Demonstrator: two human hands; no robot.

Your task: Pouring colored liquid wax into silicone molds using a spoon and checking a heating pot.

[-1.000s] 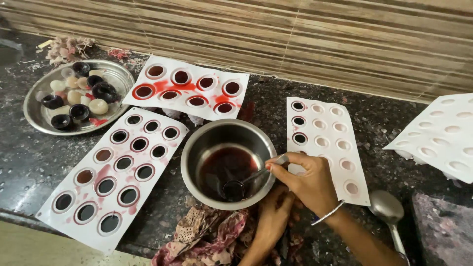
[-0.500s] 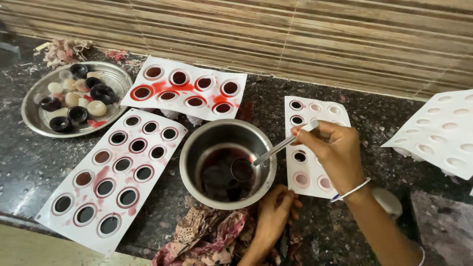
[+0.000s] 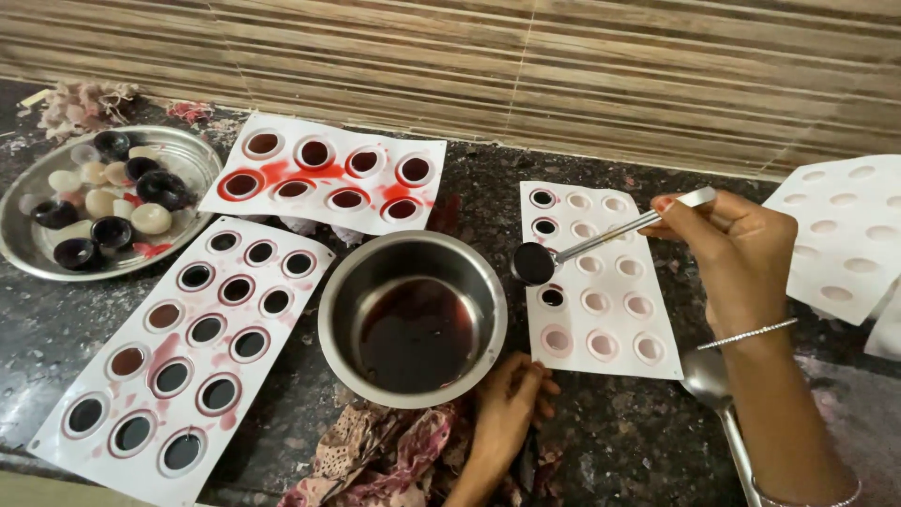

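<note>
1. Your right hand (image 3: 732,244) pinches the flat end of a small steel ladle (image 3: 601,239), fingers pressed together round the handle.
2. The ladle's round bowl, full of dark red liquid, sits out left of that hand, over the left column of the white mould tray (image 3: 610,347), which lies under the hand.
3. In that tray, three left-column cavities hold dark liquid; the rest look pale.
4. Your left hand (image 3: 502,413) rests with loosely curled fingers against the near rim of the steel bowl (image 3: 338,291), touching a patterned cloth (image 3: 375,455).
5. A large spoon (image 3: 713,385) lies just below your right wrist.
</note>
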